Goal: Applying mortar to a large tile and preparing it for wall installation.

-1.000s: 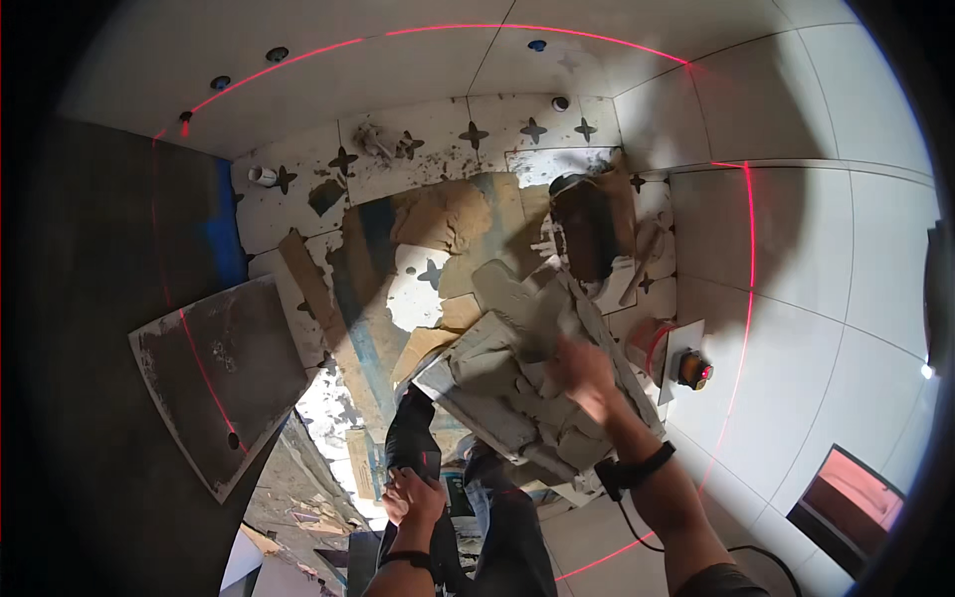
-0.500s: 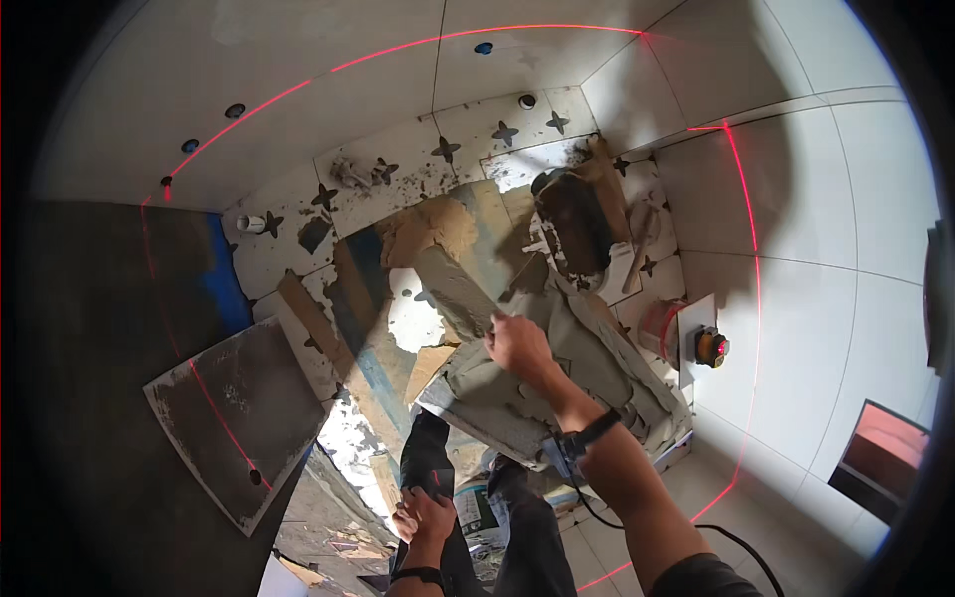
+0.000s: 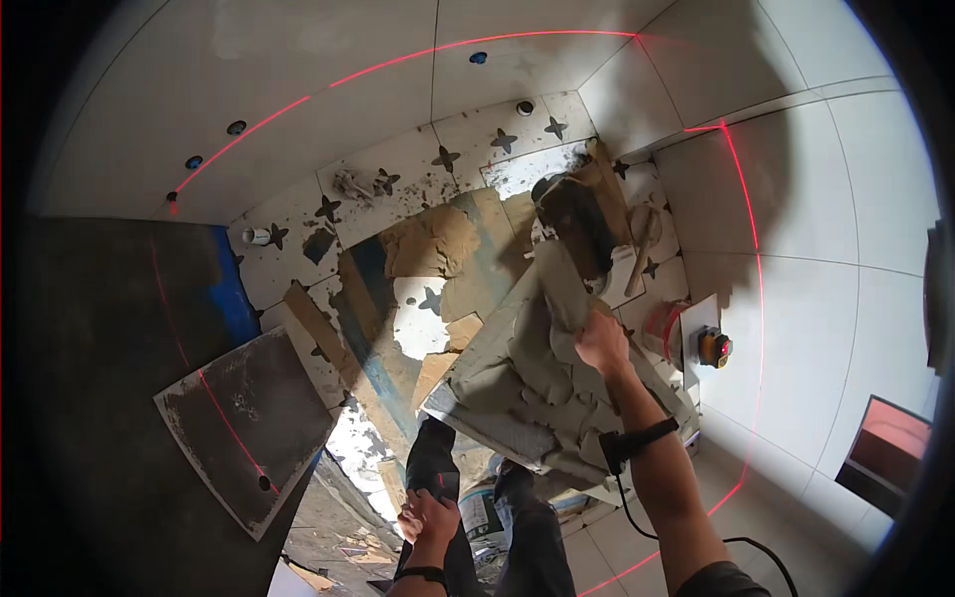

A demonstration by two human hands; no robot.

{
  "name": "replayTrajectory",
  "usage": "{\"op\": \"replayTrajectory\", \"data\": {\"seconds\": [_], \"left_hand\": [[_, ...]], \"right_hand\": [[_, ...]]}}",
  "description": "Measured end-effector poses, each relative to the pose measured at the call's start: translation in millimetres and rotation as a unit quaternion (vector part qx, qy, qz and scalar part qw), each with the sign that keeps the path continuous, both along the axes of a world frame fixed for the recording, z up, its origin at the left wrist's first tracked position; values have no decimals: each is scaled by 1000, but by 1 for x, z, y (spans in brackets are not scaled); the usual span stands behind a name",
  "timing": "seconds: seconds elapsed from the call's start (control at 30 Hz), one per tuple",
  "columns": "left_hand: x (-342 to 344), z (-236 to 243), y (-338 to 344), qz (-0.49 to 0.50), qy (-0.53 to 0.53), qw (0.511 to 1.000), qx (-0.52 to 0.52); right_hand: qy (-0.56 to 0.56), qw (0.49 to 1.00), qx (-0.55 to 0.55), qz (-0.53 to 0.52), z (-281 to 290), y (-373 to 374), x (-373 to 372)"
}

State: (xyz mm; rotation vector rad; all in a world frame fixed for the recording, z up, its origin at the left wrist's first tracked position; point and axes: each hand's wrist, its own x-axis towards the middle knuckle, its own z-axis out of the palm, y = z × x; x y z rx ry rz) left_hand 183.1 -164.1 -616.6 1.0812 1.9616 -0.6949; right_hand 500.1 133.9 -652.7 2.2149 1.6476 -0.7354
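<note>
My right hand grips a mortar-smeared trowel, its flat blade pointing away from me over a tile heaped with thick grey mortar; the handle is hidden in my fingers. My left hand is closed low in front of me, against my dark-trousered leg; what it holds, if anything, I cannot make out.
A dark tile lies at the left. A laser level casts red lines over the tiled walls. A dark pan, cardboard and a white pipe stub are on the floor beyond the mortar.
My right hand with the trowel has swung left, then back rightward, so the blade now sits over the tile's far part. My left hand stays low by my leg; the view has shifted.
</note>
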Motion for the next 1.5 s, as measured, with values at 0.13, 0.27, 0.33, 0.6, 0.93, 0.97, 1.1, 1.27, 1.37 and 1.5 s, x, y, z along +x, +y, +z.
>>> {"op": "replayTrajectory", "data": {"seconds": [0.13,0.27,0.33,0.6,0.93,0.97,1.1,1.27,1.37,1.5], "left_hand": [[3,-3,2,-24,15,1000,-2],[-3,4,10,-39,1,999,-7],[-7,7,14,-57,4,998,-11],[-13,13,14,-142,-1,990,-10],[5,26,-22,-280,-3,960,23],[2,24,-31,-304,-9,952,27],[-20,20,-65,-350,47,934,52],[-26,44,-111,-421,48,904,65],[-40,53,-134,-484,55,871,67],[-62,53,-152,-518,54,853,44]], "right_hand": [[-51,997,-8,-55,-31,5,33],[-58,993,36,-100,-25,-18,61],[-6,987,62,-149,-11,-49,64],[22,973,70,-221,46,-227,32],[-20,864,94,-495,51,-441,-3],[-28,843,116,-524,45,-461,-13],[21,788,153,-596,37,-527,-56],[48,745,112,-656,47,-608,-49],[41,727,154,-667,41,-641,-34],[46,678,191,-708,47,-665,-33]]}}
